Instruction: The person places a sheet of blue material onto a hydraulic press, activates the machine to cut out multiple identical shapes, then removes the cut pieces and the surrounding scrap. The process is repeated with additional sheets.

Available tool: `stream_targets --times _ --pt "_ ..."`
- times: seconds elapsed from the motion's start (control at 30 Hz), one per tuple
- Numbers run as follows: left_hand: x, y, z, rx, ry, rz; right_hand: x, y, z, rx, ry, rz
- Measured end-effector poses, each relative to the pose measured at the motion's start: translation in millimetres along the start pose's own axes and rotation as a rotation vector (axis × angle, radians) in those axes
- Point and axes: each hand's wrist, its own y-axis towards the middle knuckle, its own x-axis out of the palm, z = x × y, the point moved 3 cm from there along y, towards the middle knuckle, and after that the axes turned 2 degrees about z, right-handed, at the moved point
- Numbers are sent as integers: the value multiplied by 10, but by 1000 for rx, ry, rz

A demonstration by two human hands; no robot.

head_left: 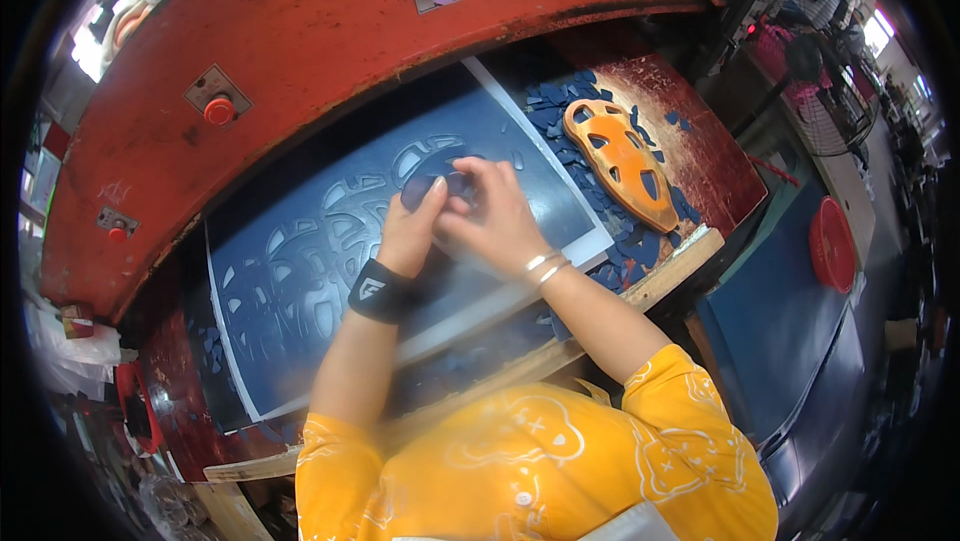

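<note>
Above a dark blue sheet point(300, 201) with cut shapes in it, my two hands meet. My left hand point(410, 233) has its thumb and fingers closed on a dark blue cut-out piece point(418, 191). Beside it my right hand point(500, 216) is curled, its fingertips at the same piece; motion blurs them and part of the piece lies behind them. A black band wraps my left wrist, and two pale bangles circle my right. Right of the sheet rests an orange cutting die point(622, 163) with several openings.
A red press beam point(330, 21) with buttons spans the far side. Blue scraps point(548, 101) lie around the die. A wooden rail point(670, 271) edges the near side. At right are dark blue sheets point(770, 311) and a red basket point(832, 244).
</note>
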Motion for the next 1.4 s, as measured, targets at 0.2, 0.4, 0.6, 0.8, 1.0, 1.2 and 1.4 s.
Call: stream_targets --times 0.2,0.4,0.6,0.8,1.0,1.2,1.4 --pt "-163 54 122 20 -100 236 -231 133 320 313 96 99" --pt "-89 79 119 -20 -275 156 -144 63 -18 -34 -180 14" --pt "-271 86 -42 26 -154 261 114 -4 157 112 -2 -247" --pt "-1499 -23 1048 503 -566 636 15 -62 284 -41 -109 -253" --pt "-1348 -474 1154 493 523 267 88 -88 97 104 -202 -453" --pt "-482 -1000 348 437 1372 -303 143 -297 -188 105 -338 -556" --pt "-470 -1047 391 310 1422 -392 206 -247 -140 193 -368 -588"
